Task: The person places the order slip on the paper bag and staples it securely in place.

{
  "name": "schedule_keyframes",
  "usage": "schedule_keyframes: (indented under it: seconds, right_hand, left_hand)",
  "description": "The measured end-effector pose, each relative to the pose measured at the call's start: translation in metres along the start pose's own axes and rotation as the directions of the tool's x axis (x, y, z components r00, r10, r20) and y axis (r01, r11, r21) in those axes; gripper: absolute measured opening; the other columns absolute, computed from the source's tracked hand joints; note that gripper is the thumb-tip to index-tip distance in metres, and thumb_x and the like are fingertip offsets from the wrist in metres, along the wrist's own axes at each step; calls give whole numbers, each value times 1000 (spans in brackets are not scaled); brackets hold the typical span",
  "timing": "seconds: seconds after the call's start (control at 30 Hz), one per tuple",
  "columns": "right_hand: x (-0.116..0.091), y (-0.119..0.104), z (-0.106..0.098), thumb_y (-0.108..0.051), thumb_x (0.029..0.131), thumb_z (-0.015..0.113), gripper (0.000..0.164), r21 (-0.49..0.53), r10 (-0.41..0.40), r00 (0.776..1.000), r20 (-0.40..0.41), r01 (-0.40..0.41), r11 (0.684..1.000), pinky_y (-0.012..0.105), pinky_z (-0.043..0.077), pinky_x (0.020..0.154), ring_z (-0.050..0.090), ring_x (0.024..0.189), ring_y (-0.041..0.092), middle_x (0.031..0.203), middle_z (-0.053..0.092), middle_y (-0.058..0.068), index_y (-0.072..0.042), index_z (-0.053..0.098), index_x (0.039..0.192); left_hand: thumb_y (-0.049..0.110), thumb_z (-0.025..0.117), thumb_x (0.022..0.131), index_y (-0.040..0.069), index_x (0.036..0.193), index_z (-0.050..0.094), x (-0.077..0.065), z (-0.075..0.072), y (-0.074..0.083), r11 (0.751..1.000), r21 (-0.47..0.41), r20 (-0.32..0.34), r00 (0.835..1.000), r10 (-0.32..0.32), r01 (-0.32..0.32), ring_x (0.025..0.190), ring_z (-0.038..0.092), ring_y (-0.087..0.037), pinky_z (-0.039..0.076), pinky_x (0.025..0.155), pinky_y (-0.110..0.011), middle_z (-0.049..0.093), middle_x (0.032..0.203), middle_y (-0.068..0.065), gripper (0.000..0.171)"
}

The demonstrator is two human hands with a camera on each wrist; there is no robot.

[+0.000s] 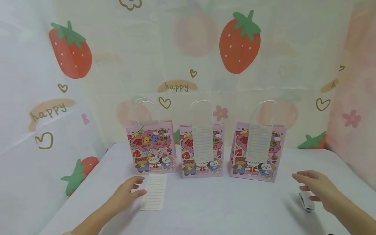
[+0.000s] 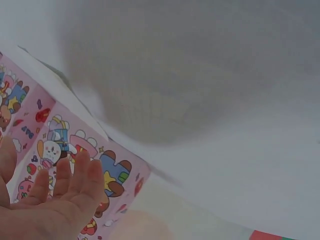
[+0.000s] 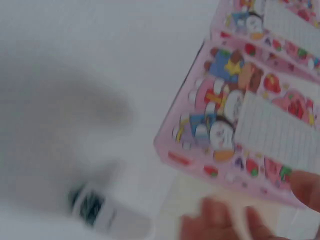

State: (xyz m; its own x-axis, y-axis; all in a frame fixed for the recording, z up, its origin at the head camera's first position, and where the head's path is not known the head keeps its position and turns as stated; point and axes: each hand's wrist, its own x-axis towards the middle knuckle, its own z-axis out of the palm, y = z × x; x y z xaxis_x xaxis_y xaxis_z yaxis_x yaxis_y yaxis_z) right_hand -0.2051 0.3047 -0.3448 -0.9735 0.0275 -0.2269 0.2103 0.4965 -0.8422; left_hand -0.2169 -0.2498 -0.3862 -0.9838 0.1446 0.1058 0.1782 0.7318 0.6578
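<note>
Left hand (image 1: 128,192) and right hand (image 1: 318,186) are held well apart, fingers loosely relaxed, nothing gripped. Beside the left thumb a lined slip (image 1: 154,192) is laid on the white table (image 1: 223,207), before the left bag (image 1: 152,147); whether it is touched cannot be told. Beneath the right hand a small white stapler (image 1: 306,201) is seen. Similar slips are hung on the middle bag (image 1: 187,158) and right bag (image 1: 273,156).

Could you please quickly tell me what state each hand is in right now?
Left hand: open, holding nothing, beside the lined paper slip.
Right hand: open, holding nothing, near the small white object.
</note>
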Motion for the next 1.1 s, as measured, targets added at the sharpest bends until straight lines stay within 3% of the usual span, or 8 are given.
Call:
schedule_keyframes:
  seconds: [0.1, 0.17, 0.27, 0.37, 0.5, 0.8, 1.1]
  right_hand:
    - [-1, -8, 18, -33, 103, 46, 60, 125, -53, 999, -12, 54, 991, 34, 52, 75, 61, 90, 7, 111, 65, 5, 15, 32, 137]
    - [-2, -11, 32, -29, 103, 47, 54, 202, -76, 997, -7, 76, 976, 31, 52, 75, 61, 88, 6, 106, 64, -5, 13, 37, 135]
    - [-3, -15, 49, -26, 102, 50, 42, 269, -102, 995, -11, 101, 958, 30, 52, 75, 62, 87, 8, 99, 64, -8, 7, 46, 129]
    - [-2, -21, 66, -23, 101, 52, 34, 300, -126, 992, -17, 125, 946, 30, 52, 75, 61, 87, 11, 98, 64, -7, 2, 51, 124]
    - [-2, -32, 89, -21, 100, 54, 35, 310, -145, 989, -13, 142, 940, 30, 52, 75, 61, 87, 13, 98, 63, -2, 5, 50, 125]
    - [0, -54, 137, -14, 98, 56, 34, 369, -203, 979, 32, 177, 913, 28, 52, 69, 60, 83, 17, 96, 64, 4, 7, 50, 124]
    - [5, -65, 171, -14, 96, 59, 39, 353, -248, 962, 113, 195, 915, 26, 51, 66, 59, 82, 17, 99, 63, 9, 10, 49, 125]
  left_hand:
    - [10, 69, 90, -8, 127, 52, 0, 0, -2, 1000, 3, 11, 1000, -16, 16, 108, 58, -39, 48, 90, -52, 59, 119, -23, 44]
    - [11, 69, 90, -9, 127, 51, -1, 0, -3, 1000, 5, 15, 1000, -12, 12, 108, 58, -40, 47, 90, -52, 59, 119, -23, 46]
    - [13, 69, 90, -9, 128, 50, -2, -1, -4, 1000, 10, 12, 1000, -14, 14, 107, 58, -40, 48, 90, -53, 59, 118, -24, 48]
    - [14, 69, 90, -9, 130, 49, -3, -2, -6, 999, 16, 9, 999, -39, 39, 107, 58, -41, 48, 89, -53, 59, 118, -24, 50]
    - [16, 69, 91, -8, 133, 47, -3, -2, -9, 997, 28, 21, 997, -69, 68, 107, 58, -40, 48, 88, -53, 60, 117, -23, 54]
    - [25, 70, 90, -10, 140, 41, 0, 0, -10, 998, 42, 55, 997, -53, 51, 100, 58, -31, 49, 84, -49, 62, 111, -17, 68]
    - [26, 72, 88, -10, 141, 39, 3, 1, -12, 997, 44, 91, 993, -70, 66, 94, 58, -25, 50, 80, -44, 61, 108, -14, 72]
